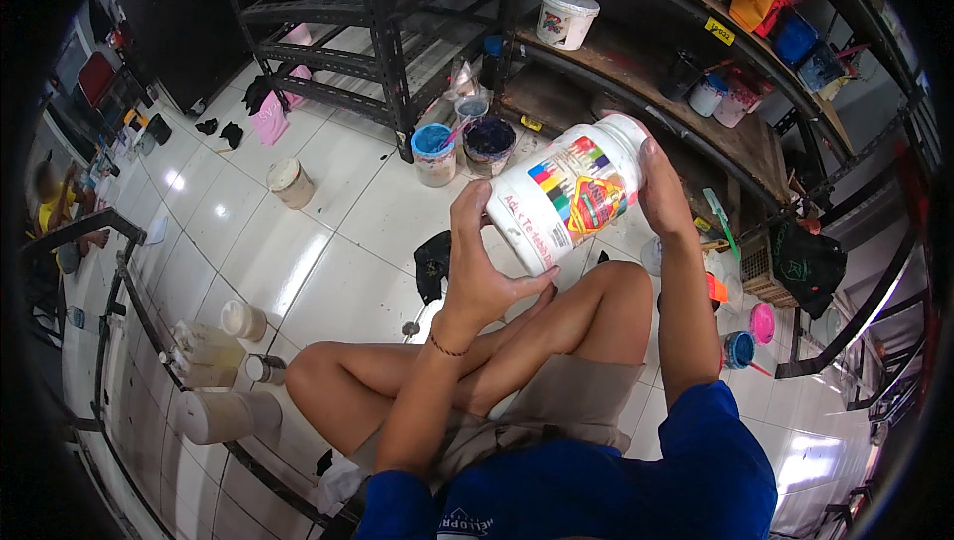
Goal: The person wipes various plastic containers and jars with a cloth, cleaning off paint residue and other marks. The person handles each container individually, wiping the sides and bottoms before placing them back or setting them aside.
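Observation:
A white plastic jar (537, 204) with a bright multicoloured label and red handwriting is held up above my crossed legs, tilted sideways with its lid end to the upper right. My left hand (484, 267) grips its bottom end, thumb along the lower edge. Around the lid end, my right hand (664, 187) is closed, its fingers partly hidden behind the jar. Just beyond the jar on the tiled floor stand a tub of blue paint (434, 154) with a pink tool in it and a tub of dark paint (489, 146).
Black metal shelving (686, 113) with tubs rises ahead and right. A lidded white bucket (564, 18) sits on it. Several pale containers (214, 417) stand at my left by a black frame. A small blue paint pot (737, 349) is at my right. Another person (62, 202) sits far left.

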A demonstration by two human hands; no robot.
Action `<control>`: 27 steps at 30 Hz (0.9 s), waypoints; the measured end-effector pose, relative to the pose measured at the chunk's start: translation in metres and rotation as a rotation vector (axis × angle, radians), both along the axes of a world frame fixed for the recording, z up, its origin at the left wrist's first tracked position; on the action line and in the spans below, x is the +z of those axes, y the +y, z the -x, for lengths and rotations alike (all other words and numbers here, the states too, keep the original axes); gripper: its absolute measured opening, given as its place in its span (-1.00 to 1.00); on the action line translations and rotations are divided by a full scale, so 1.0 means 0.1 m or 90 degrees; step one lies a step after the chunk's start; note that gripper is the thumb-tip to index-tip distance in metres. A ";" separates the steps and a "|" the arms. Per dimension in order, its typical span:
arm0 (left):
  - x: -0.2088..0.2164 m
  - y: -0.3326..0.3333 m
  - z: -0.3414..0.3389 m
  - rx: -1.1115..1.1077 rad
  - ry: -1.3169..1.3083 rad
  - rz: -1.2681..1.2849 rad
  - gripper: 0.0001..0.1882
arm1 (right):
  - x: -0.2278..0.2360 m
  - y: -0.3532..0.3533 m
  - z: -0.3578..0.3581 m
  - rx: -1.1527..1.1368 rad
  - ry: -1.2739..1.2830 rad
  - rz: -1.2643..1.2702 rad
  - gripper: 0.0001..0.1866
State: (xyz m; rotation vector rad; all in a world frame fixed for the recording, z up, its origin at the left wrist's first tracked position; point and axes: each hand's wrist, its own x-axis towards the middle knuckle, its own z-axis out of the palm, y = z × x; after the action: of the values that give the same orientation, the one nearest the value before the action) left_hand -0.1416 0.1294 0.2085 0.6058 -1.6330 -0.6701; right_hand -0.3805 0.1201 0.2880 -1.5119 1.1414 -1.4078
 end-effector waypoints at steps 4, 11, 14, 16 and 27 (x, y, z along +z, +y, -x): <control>0.03 0.00 -0.09 0.055 -0.071 0.111 0.29 | 0.01 -0.05 -0.06 0.034 -0.043 0.017 -0.35; -0.25 -0.02 0.01 -0.405 0.441 -0.547 -0.15 | 0.24 -0.02 -0.33 0.043 0.196 0.197 -0.31; -0.40 -0.04 -0.02 -0.579 0.587 -0.654 -0.16 | 0.43 0.03 -0.36 0.103 0.372 0.229 -0.22; -0.44 -0.04 -0.08 -0.540 0.568 -0.659 -0.16 | 0.52 0.05 -0.43 0.128 0.435 0.189 -0.20; -0.64 -0.12 -0.19 -0.474 0.530 -0.632 -0.05 | 0.68 0.07 -0.42 0.146 0.519 0.026 -0.20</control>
State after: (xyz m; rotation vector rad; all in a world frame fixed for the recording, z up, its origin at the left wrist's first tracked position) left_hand -0.1224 0.1175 0.1448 0.2744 -0.6045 -2.0162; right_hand -0.3382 0.1273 0.3559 -2.2548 1.3316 -0.6510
